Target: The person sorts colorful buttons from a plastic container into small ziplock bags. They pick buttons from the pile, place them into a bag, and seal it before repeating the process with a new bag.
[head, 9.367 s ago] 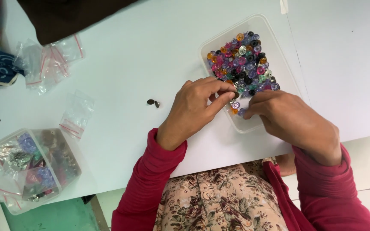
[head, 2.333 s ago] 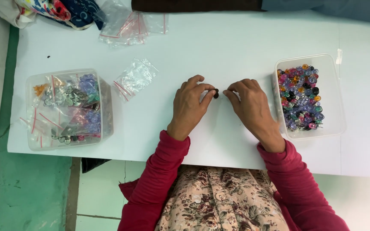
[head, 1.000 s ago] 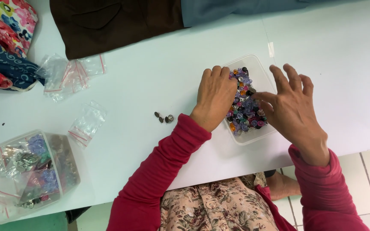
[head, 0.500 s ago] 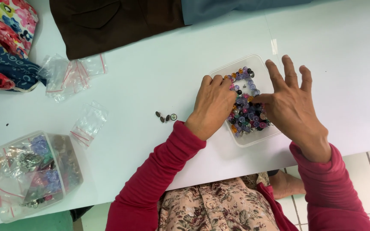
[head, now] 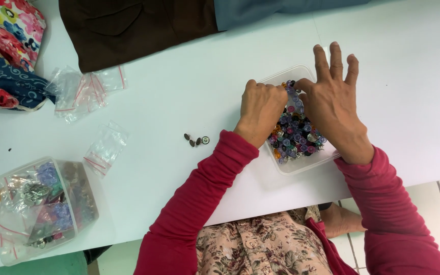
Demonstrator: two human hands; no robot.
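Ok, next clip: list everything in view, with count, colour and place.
table: one, white, fills the view
tray: one, clear, under both hands
beads: many, mixed colours, in the tray
loose pieces: three, dark and silver, left of the tray
small bags: several, clear, upper left
box: one, clear, holding filled bags, lower left
cloth: brown and grey-blue, top edge
floral fabric: far left
left hand: over the tray
right hand: fingers spread, over the tray

Table point(head: 179, 76) was white. Sleeves point(head: 199, 198) deep red; dress point(head: 260, 249) beige, floral print. Tray point(head: 301, 168) clear, its buttons point(head: 296, 137) mixed purple, pink, orange, black. Folded cloths: brown point(head: 138, 28), grey-blue point(head: 271, 9), red floral point(head: 14, 25), navy paisley point(head: 1, 81).
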